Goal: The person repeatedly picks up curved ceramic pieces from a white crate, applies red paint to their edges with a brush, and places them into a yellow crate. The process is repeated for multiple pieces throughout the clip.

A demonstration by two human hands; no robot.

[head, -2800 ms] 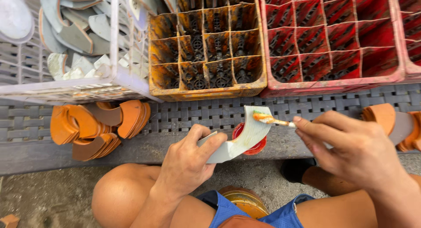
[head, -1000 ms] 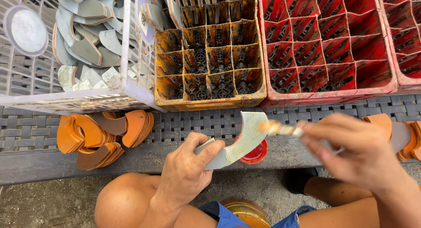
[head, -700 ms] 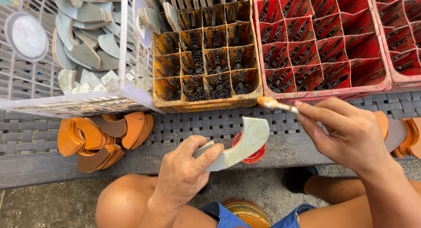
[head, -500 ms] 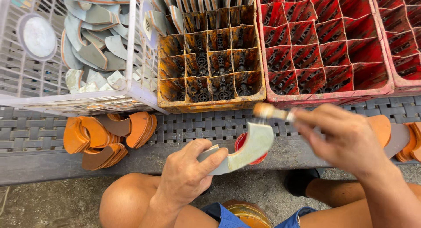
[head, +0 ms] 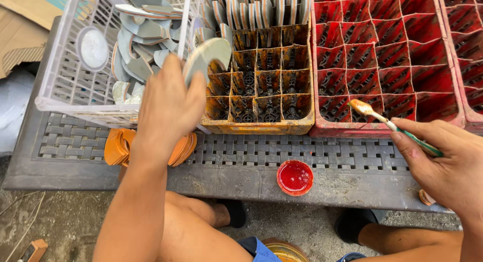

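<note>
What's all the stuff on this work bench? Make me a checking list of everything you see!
Surface: dark woven-pattern plastic bench, stained along its front edge.
Job's things: left hand holds a curved grey piece over the orange divided crate; right hand holds a paintbrush with an orange-coated tip; small red paint lid sits on the bench.
Clutter: white basket of grey pieces; stack of orange pieces; red divided crate, its visible cells empty.
Grippers: both hands closed on their items.
Cables: thin wire on the ground.
Surroundings: dirt floor, cardboard at upper left.
</note>
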